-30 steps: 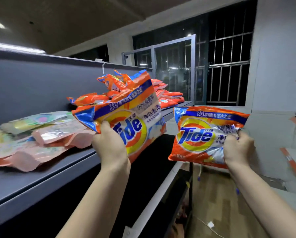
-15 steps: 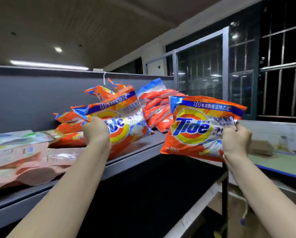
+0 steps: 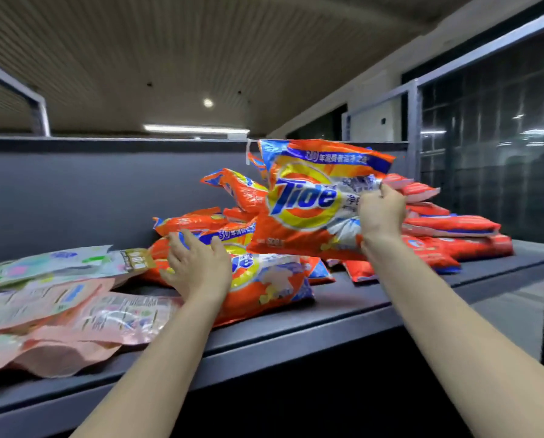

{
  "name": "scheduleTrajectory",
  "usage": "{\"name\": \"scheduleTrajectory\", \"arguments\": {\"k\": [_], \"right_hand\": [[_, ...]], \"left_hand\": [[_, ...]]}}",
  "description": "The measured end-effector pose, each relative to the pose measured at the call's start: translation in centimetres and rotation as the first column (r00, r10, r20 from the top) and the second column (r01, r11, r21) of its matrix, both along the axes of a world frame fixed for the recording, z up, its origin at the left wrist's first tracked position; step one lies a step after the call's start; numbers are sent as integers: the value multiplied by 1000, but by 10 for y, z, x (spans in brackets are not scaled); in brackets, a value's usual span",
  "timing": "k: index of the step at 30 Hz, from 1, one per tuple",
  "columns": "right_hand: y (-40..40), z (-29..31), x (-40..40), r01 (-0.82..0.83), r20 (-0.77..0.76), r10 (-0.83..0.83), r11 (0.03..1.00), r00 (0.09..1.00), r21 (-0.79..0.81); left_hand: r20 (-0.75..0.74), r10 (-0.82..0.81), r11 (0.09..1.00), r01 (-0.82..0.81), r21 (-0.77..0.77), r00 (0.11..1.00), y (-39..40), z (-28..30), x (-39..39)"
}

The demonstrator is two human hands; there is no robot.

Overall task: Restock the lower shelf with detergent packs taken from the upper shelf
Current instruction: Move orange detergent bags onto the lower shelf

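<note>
Now | right hand (image 3: 380, 213) pinching 1 detergent pack (image 3: 311, 200) | left hand (image 3: 198, 267) spread | upper shelf (image 3: 375, 298) piled

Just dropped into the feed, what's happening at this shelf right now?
A person is working at the upper shelf among a heap of orange Tide detergent packs. The right hand holds one Tide pack upright by its right edge, lifted above the pile. The left hand is open, palm down on another Tide pack lying flat at the shelf front, not gripping it. Pink and pale refill pouches lie to the left. The lower shelf is out of view.
</note>
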State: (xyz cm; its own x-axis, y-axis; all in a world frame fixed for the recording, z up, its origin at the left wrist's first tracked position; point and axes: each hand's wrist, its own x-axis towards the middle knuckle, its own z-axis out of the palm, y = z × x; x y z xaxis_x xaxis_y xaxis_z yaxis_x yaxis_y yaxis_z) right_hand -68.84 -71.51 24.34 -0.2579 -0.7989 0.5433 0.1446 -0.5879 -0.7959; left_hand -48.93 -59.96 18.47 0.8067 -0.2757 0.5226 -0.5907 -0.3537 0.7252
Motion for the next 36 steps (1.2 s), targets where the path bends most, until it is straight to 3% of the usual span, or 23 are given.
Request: {"name": "scheduleTrajectory", "arguments": {"k": [2,4,8,12,17,21,28,36], "right_hand": [[1,-5,32,-69,-197,47,992,979,-105],[0,-18,57,-182,-438,88,967,895,-178],[-12,-36,63,-68,-688,-146,959,711,-275],[-12,-49,56,-195,-800,-67,955,596,-225],[-3,-57,42,-294,-762,69,942,644,-164],[14,-63,30,-434,-620,285,895,731,-100],[32,-71,27,-336,-776,94,928,624,-158],[58,-80,27,-239,-667,-18,926,745,-292]], "left_hand": [[-5,0,992,0,-126,1000,2,1,0],[134,23,983,2,-184,991,4,1,-3],[475,-161,985,168,28,865,6,-3,-13],[512,-270,957,167,239,815,5,-7,-12],[335,-344,893,196,404,877,3,2,-11],[365,-257,888,69,455,895,5,9,-17],[331,-287,913,152,377,899,27,4,-15],[311,-264,942,175,285,913,75,-5,-12]]}}
